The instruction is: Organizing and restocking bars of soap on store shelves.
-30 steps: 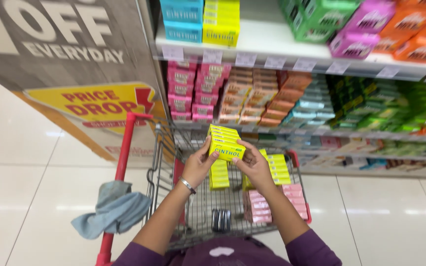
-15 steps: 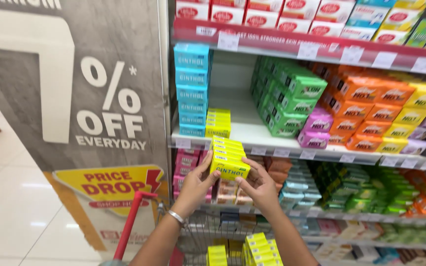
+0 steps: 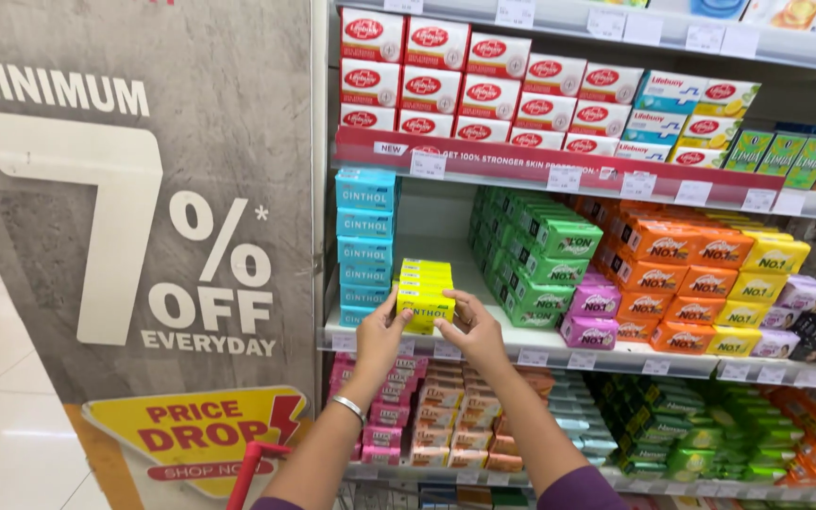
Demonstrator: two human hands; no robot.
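Both my hands hold a yellow soap pack [image 3: 424, 304] at the front edge of a white shelf [image 3: 484, 332]. My left hand [image 3: 382, 332], with a metal bangle at the wrist, grips its left end. My right hand [image 3: 469, 326] grips its right end. The pack sits in front of a short stack of the same yellow packs [image 3: 426, 273]. A stack of light blue soap boxes [image 3: 366, 241] stands just left of it and green soap boxes [image 3: 531, 260] stand to the right.
A large grey discount sign [image 3: 134, 246] fills the left. Red-and-white soap boxes [image 3: 484, 90] fill the shelf above, orange, yellow and purple boxes [image 3: 701, 279] the right. Pink and orange packs [image 3: 436, 406] line the shelf below. A red cart handle [image 3: 249, 472] shows at the bottom.
My hands have carried the yellow pack up from over the cart and forward to the shelf, against the yellow stack. The view has tilted up, so the cart has dropped out of sight.
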